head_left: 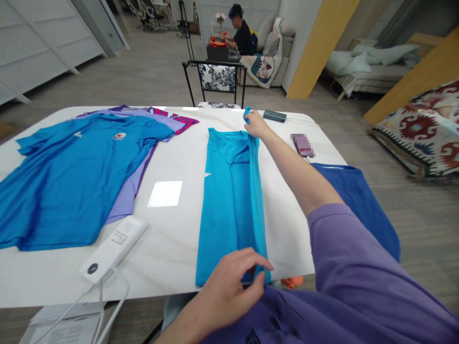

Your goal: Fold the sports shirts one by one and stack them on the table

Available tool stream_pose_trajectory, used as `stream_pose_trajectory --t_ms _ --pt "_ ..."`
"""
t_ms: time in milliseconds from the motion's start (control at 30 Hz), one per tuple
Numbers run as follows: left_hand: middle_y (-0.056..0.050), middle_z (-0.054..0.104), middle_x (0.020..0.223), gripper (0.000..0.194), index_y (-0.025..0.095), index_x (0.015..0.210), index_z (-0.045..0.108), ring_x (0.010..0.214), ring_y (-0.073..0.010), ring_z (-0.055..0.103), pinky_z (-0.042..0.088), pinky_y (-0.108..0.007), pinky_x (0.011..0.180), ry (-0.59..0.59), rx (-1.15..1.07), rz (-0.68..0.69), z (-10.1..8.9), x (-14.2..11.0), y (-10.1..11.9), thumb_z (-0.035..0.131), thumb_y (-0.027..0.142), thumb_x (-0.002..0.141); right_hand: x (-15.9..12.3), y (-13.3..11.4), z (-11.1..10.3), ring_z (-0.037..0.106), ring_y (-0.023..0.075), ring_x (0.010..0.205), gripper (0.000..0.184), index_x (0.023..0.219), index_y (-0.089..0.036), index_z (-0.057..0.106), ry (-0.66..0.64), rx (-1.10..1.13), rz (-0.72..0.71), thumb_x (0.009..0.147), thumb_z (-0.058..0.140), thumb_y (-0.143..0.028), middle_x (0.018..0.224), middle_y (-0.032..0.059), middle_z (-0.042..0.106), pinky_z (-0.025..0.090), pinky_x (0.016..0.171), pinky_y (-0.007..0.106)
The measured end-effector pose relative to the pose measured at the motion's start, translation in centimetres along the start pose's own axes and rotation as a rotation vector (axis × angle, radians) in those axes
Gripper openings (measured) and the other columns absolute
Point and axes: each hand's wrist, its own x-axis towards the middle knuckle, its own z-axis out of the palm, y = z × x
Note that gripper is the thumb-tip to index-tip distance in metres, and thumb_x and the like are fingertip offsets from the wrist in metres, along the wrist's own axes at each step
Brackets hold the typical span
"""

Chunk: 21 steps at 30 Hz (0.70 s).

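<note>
A bright blue T-shirt (218,210) lies lengthwise on the white table in front of me, its sides turned in to form a narrow strip. At the far end, my right hand (256,125) pinches a small bunch of the same blue cloth beside the collar, slightly raised. My left hand (236,277) is at the near hem, thumb and index finger curled around the right-hand edge. Part of the hem is hidden behind those fingers. Between both hands the shirt's right edge runs as a raised fold.
Left on the table (172,239) lies a spread blue T-shirt (79,177) over purple and pink garments. A white power strip (114,248) with cables sits nearby. Rightward are a dark box (274,116), a phone (303,145) and dark blue cloth (351,200). A chair (217,79) stands beyond; a person (244,38) sits farther back.
</note>
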Motion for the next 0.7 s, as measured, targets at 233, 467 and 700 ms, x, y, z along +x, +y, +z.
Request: stream_pose_trajectory --t_ms 233,467,700 --pt "0.010 0.073 0.076 0.034 0.042 0.133 0.078 0.070 -0.0174 0.072 0.055 -0.029 0.069 0.003 0.249 -0.212 -4.0 -6.2 -3.9 0.074 0.028 0.103 1.2 -9.4 7.7 0.060 0.0331 0.156 0.076 0.179 -0.027 0.051 -0.241 0.066 -0.178 0.107 0.070 -0.044 0.176 0.0131 0.051 0.044 0.138 0.053" --pt "-0.005 0.074 0.158 0.045 0.036 0.157 0.070 0.147 -0.0302 0.067 0.057 -0.050 0.123 0.146 0.596 0.069 -4.7 -3.7 -7.1 0.070 0.043 0.112 -1.2 -5.7 9.3 0.046 0.0436 0.169 0.072 0.177 -0.025 0.054 -0.248 -0.087 -0.012 0.116 0.047 -0.062 0.181 0.0146 0.051 0.032 0.140 0.072" --pt "-0.007 0.032 0.193 0.085 0.030 0.184 0.039 0.177 -0.0370 0.035 0.036 -0.061 0.143 0.063 0.790 0.136 -1.9 -3.0 -10.8 0.066 0.064 0.111 -2.8 -1.2 9.9 0.019 0.0379 0.182 0.087 0.188 -0.021 0.034 -0.275 -0.135 0.110 0.117 0.034 -0.072 0.193 0.0130 0.024 0.011 0.147 0.065"
